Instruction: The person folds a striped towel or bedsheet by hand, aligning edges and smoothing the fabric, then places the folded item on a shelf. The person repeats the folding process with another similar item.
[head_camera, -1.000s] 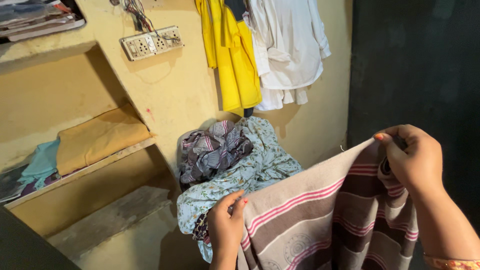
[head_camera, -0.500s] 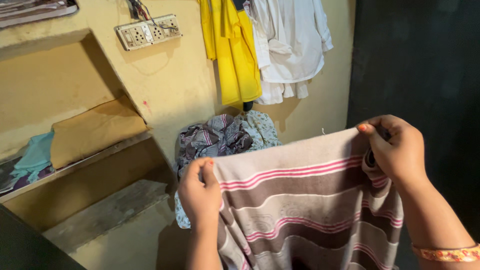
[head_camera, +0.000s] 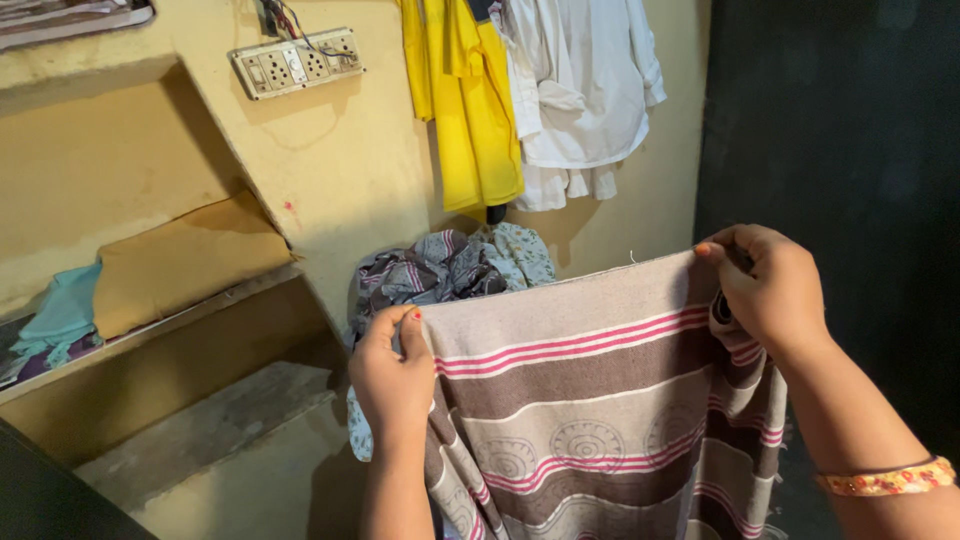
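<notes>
Yellow wall behind; striped towel (head_camera: 590, 400) hangs, top edge level; left hand (head_camera: 392, 380), right hand (head_camera: 770, 290) fingers pinch corners.

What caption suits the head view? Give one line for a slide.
Left hand and right hand hold a striped towel spread by its top corners.

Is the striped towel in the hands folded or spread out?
Spread out: the left hand and right hand pinch the top corners of the striped towel, which hangs flat between them.

No packages, labels, signs or screens are in view
</notes>
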